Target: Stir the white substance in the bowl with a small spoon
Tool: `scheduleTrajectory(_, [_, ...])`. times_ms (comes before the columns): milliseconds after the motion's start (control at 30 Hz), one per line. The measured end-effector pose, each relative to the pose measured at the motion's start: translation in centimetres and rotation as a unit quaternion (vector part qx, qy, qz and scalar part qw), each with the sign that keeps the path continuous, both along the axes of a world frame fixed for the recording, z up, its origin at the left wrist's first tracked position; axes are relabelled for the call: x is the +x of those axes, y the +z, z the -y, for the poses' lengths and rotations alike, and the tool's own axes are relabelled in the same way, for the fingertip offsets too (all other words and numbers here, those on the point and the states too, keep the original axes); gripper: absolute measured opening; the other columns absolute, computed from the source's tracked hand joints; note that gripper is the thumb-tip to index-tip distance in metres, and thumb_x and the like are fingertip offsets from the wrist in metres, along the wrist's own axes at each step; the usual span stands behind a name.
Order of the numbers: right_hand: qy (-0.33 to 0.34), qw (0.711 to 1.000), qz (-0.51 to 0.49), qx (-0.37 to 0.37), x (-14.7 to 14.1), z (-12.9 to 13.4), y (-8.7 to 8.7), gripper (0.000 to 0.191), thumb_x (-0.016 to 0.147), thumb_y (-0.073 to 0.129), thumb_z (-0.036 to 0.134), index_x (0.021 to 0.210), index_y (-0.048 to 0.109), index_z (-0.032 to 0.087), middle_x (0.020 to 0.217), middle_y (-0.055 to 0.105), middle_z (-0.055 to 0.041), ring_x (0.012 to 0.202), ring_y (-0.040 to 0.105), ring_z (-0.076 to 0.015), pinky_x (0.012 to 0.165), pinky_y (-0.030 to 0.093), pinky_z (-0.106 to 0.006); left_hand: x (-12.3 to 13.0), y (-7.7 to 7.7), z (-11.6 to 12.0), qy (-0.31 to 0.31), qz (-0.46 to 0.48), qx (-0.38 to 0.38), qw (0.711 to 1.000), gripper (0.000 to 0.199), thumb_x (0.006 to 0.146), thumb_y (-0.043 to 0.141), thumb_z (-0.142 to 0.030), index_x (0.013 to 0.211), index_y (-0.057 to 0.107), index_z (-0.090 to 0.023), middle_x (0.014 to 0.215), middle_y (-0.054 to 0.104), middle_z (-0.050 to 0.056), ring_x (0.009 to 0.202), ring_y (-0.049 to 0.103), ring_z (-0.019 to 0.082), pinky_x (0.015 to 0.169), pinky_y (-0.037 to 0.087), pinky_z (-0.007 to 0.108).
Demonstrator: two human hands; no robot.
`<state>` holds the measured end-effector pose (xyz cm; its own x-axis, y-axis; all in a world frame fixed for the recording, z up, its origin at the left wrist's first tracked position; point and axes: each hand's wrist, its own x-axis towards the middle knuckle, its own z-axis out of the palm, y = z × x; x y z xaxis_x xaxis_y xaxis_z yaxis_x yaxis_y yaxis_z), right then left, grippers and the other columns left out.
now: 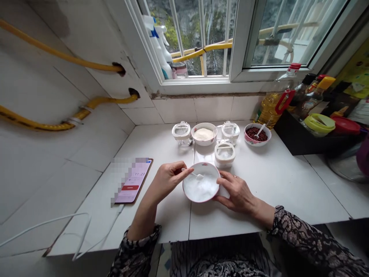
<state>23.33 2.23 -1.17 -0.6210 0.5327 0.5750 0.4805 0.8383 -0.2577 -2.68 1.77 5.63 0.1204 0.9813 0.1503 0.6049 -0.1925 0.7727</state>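
Note:
My left hand point(170, 177) pinches the handle of a small white spoon point(196, 176), its bowl end just over the white grains in a bowl. That white bowl point(184, 189) has a thin dark rim and holds white granules point(201, 188) that look like sugar or salt. With thumb and fingers, my right hand point(236, 192) grips the bowl's right rim. Just behind the bowl stands a lidded clear jar point(225, 154) with white contents. Farther back are a bowl of cream-coloured grains point(204, 134) and two more lidded jars, one at left point(182, 132) and one at right point(230, 132).
A bowl of dark red beans point(257, 134) with a white spoon stands at back right. Beside it are an oil bottle point(269, 107) and a dark rack point(296, 134) of condiments. At left lies a phone point(134, 182) with a white charging cable point(108, 231).

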Motion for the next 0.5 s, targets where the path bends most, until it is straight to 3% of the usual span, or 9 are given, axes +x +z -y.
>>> scheduleTrajectory(267, [-0.011,0.999,-0.007,-0.036,0.61,-0.14,0.25,0.055,0.09,0.063,0.043,0.131,0.043,0.014,0.111,0.067,-0.0167,0.093,0.068,-0.0255,0.074,0.056,-0.036,-0.07,0.05,-0.14,0.022,-0.004,0.011,1.0,0.043,0.085,0.057,-0.048,0.056,0.048,-0.018,0.052,0.04,-0.004,0.05,0.031,0.009,0.046,0.024,0.022])
scheduleTrajectory(500, [-0.014,0.999,-0.018,-0.04,0.3,-0.09,0.27,0.051,0.092,0.06,0.045,0.129,0.042,0.014,0.106,0.068,-0.0161,0.086,0.068,-0.0245,0.074,0.055,-0.037,0.56,-0.01,-0.09,0.018,-0.059,0.011,0.998,0.043,0.085,0.053,-0.045,0.052,0.043,-0.019,0.049,0.038,-0.004,0.05,0.032,0.01,0.048,0.023,0.024])
